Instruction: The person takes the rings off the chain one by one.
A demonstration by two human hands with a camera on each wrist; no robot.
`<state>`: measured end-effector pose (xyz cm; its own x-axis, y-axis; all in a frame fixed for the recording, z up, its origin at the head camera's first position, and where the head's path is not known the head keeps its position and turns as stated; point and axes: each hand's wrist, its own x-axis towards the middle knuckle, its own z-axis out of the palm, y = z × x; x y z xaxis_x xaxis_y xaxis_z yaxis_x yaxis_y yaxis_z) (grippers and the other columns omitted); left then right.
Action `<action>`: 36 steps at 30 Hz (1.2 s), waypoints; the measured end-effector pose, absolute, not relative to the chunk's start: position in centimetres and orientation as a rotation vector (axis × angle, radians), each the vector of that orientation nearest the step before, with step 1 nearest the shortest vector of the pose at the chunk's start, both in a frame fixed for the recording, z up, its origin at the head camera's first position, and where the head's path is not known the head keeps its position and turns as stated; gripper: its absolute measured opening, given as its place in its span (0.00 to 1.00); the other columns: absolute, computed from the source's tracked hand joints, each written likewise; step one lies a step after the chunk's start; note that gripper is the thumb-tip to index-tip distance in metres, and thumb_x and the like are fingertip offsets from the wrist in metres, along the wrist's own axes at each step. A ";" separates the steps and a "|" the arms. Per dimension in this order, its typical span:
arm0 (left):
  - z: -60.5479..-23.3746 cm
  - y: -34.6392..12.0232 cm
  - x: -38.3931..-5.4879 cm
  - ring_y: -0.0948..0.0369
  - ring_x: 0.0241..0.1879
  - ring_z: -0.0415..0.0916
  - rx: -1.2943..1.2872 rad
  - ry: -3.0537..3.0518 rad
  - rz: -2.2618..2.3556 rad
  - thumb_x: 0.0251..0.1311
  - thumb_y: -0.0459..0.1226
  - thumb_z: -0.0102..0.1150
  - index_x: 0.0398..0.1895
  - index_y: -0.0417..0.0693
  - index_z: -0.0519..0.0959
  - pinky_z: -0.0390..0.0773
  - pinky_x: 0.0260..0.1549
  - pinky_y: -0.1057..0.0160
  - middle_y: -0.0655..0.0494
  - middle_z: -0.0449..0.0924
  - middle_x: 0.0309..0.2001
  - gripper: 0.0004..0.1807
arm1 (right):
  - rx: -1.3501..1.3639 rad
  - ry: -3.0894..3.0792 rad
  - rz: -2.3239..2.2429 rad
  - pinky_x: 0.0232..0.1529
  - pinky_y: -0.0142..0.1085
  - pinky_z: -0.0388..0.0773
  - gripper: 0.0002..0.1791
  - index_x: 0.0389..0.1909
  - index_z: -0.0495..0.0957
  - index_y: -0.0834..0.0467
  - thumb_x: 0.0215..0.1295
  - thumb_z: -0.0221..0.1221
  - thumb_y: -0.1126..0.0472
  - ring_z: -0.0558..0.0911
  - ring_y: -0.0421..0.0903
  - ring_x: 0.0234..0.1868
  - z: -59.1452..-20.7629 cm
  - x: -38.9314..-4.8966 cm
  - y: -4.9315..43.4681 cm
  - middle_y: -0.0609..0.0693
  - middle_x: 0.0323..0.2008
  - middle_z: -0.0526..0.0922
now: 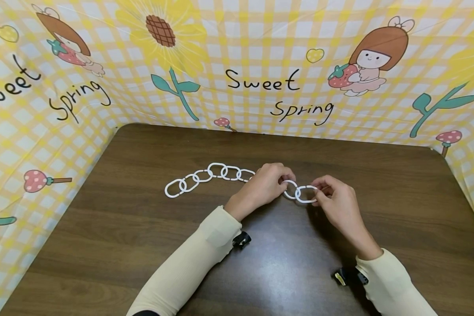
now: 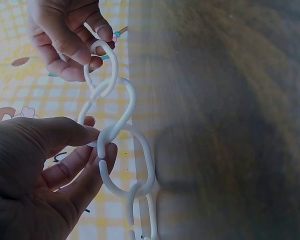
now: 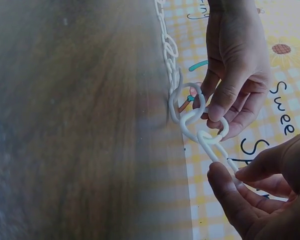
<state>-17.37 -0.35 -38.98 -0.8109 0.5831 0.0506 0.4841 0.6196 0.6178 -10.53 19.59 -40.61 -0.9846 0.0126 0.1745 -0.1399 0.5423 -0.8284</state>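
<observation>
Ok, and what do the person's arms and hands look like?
The person wears long, pale cream fabric sleeves. The left hand and right hand are bare, without gloves. A small black device sits at the end of the left sleeve, and another, with a yellow patch, at the end of the right.

Here's the dark wood-grain table [image 1: 102, 245], gleaming near the front, checked yellow-and-white cloth [image 1: 237, 35] rising behind; a printed sunflower [image 1: 160, 30] beams left of "Sweet Spring" lettering [image 1: 262, 82], a cartoon girl [image 1: 377, 48] hugging a strawberry [image 1: 341, 78] to its right!
</observation>
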 end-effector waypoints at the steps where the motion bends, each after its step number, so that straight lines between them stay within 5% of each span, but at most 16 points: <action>1: -39.0 -0.3 -17.4 0.61 0.39 0.79 0.890 2.687 0.954 0.69 0.28 0.61 0.48 0.46 0.89 0.77 0.40 0.66 0.54 0.85 0.39 0.11 | 0.106 -2.616 1.425 0.27 0.36 0.86 0.09 0.41 0.83 0.70 0.64 0.56 0.79 0.83 0.34 0.24 -40.6 -10.5 19.6 0.67 0.32 0.86; 36: -39.0 -0.3 -17.4 0.61 0.42 0.82 0.934 2.675 0.938 0.71 0.31 0.62 0.48 0.47 0.88 0.80 0.44 0.66 0.54 0.86 0.42 0.09 | 0.095 -2.679 1.493 0.30 0.30 0.86 0.11 0.47 0.85 0.71 0.69 0.56 0.77 0.85 0.35 0.27 -40.1 -10.9 19.5 0.67 0.40 0.86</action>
